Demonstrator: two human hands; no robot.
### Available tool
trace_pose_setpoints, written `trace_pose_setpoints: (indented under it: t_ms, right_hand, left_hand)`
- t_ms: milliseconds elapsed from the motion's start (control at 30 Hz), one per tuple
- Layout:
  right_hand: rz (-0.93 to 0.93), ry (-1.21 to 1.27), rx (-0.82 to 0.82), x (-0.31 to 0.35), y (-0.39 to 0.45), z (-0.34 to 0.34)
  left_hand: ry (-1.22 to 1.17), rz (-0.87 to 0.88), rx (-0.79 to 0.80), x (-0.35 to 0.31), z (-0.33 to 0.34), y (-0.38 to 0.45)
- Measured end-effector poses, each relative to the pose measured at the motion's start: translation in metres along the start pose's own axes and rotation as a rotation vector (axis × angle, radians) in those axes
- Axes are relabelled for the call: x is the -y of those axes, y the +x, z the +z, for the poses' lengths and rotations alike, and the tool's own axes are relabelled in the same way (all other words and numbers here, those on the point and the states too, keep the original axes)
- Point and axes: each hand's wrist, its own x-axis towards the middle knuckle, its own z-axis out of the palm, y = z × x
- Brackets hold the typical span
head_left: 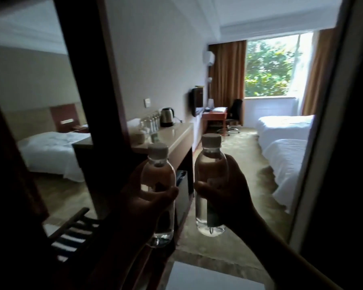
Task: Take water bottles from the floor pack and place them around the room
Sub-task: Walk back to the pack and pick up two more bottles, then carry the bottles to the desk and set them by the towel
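While both hands are loaded, the risks and the free room stand as follows.

Bottles: two clear water bottles with white caps, both upright and held in the air at the room's entrance; the left bottle and the right bottle are near each other but apart.
Left hand: fingers and thumb are curled round the middle of the left bottle; it is in deep shadow, so I cannot tell how firm the grip is.
Right hand: it grips the right bottle at the middle, the thumb across the front.
Slip risk: I judge that smooth plastic held only at the waist can slide down if either grip loosens.
Knock risk: the dark wooden frame is just beside the left hand; a swing to the left may strike the bottle against it.
Counter: it carries a row of bottles and a kettle; setting a new bottle down carelessly could tip that row.
Counter edge: the near corner comes out toward the walkway, close behind the left bottle.
Open room: a carpeted aisle runs between the counter and the two white beds toward the desk and window.
Right side: a pale door frame limits the passage there.
Pack: not in view.
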Motion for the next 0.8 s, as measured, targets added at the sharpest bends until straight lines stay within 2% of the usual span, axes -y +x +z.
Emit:
trace_pose_setpoints:
  t_ms: [133, 333, 500, 800]
  right_hand:
    - [0.038, -0.125, -0.229, -0.014, 0.033, -0.086]
    - [0.088, -0.172, -0.392, -0.055, 0.067, -0.145]
    - [0.092, -0.255, -0.423, -0.116, 0.121, -0.146]
    - [0.045, -0.330, -0.403, -0.217, 0.285, -0.113]
  left_hand:
    - [-0.074, -0.033, 0.124, 0.019, 0.076, 0.039]
    - [-0.080, -0.029, 0.206, 0.061, 0.149, 0.090]
    - [-0.138, -0.026, 0.246, 0.120, 0.184, 0.153]
    - [-0.217, -0.055, 0.295, 0.238, 0.206, 0.317]
